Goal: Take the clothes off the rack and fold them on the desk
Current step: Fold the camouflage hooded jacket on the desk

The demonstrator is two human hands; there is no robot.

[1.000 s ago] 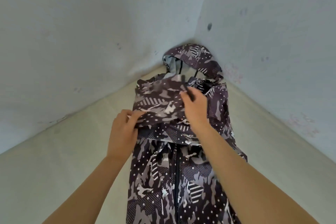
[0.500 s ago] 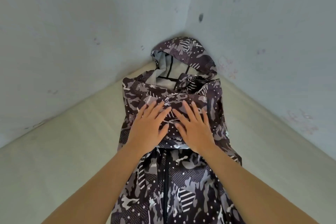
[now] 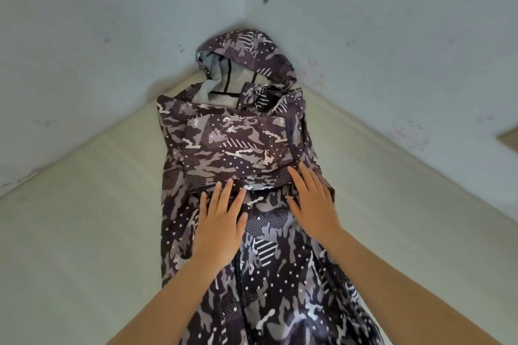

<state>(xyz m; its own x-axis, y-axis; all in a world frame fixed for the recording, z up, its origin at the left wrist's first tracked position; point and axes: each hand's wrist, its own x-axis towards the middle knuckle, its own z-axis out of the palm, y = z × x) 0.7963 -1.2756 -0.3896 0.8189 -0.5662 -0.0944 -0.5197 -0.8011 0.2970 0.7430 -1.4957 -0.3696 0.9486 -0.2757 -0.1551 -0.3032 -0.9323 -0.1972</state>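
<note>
Jacket (image 3: 283,283) is laid front-up and lengthwise on the desk (image 3: 84,232), its lower part running between the forearms toward the camera. Left hand (image 3: 221,221) is laid flat on it, fingers straight and spread, nothing gripped. Right hand (image 3: 312,202) is just beside it, likewise flat with fingers extended, nothing held. Both are pressed at the near edge of the folded-in sleeves (image 3: 238,148), probably so the fold is flattened and kept from springing open before the next fold. Beyond the fingertips the sleeves are stacked across the chest. Furthest off, the hood (image 3: 252,50) is propped up in the corner of the walls (image 3: 112,22). Half a second back, both hands were pressed side by side on the sleeves; now they are slid nearer and set slightly apart. A second back, the sleeve was pinched and carried across.
</note>
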